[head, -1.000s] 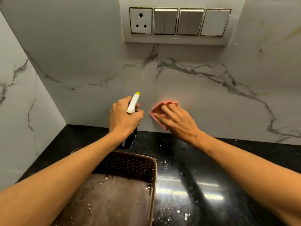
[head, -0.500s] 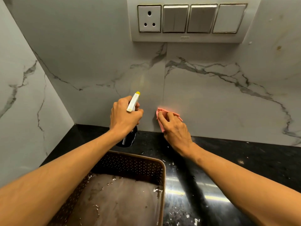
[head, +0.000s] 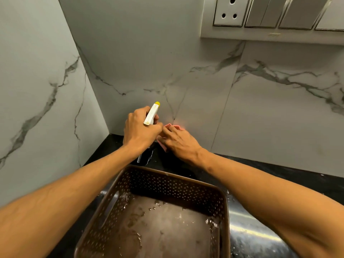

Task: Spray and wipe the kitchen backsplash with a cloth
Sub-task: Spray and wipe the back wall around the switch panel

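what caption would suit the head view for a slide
Left hand grips a spray bottle while right hand presses a pink cloth low on the marble backsplash.

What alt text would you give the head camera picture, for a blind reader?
A person's right hand presses a pink cloth against the foot of a white marble backsplash, while the left hand grips a spray bottle beside it. A brown perforated basket sits on the black counter below; a switch panel is mounted above.

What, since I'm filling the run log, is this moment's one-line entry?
step: wipe | left hand: grips bottle | right hand: presses cloth on backsplash | basket: near side
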